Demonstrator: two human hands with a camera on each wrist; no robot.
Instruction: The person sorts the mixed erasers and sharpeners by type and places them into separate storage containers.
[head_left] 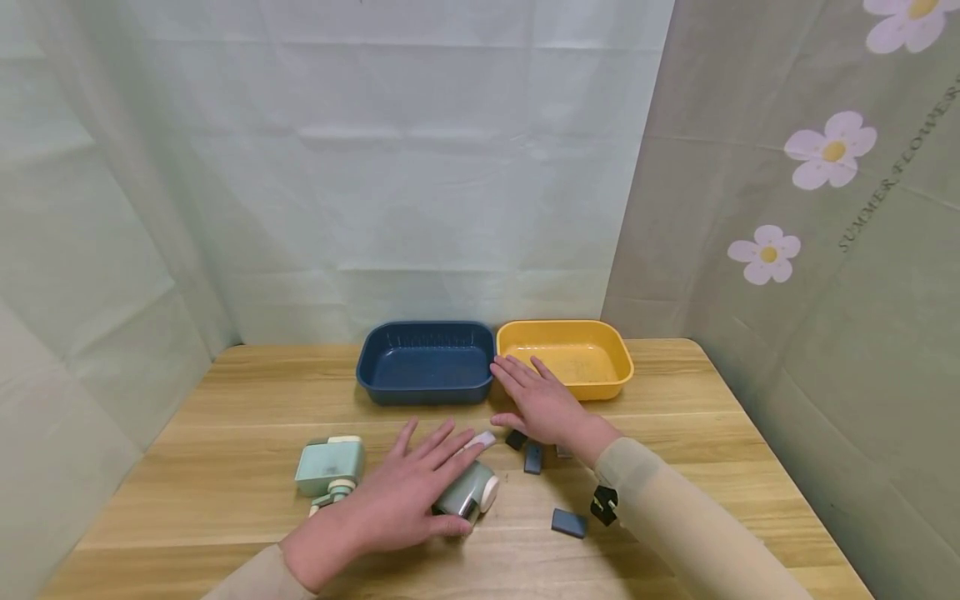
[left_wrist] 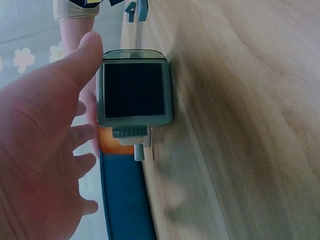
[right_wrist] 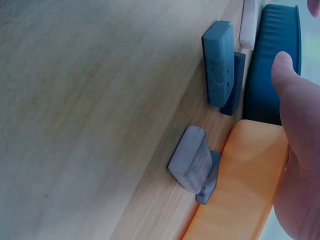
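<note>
My left hand [head_left: 405, 496] is spread, palm down, over a grey-green boxy device [head_left: 467, 490] that looks like a hand-crank pencil sharpener. In the left wrist view the device [left_wrist: 135, 90] shows a dark square panel, with the thumb close to its edge. My right hand [head_left: 543, 408] reaches forward with straight fingers at the front of the yellow bin [head_left: 600, 390], holding nothing. Below it lie eraser-like blocks: a black one [head_left: 515, 439], a dark blue one [head_left: 533, 458] and a grey one [right_wrist: 191, 157], partly hidden in the head view. A white block [head_left: 483, 439] lies by the left fingertips.
A mint-green sharpener-like device [head_left: 330, 467] with a crank stands left of my left hand. The navy bin [head_left: 423, 397] stands at the back beside the yellow one. Another dark blue block [head_left: 569, 523] lies nearer the front. Fabric walls [head_left: 450, 167] border the wooden table [head_left: 225, 433].
</note>
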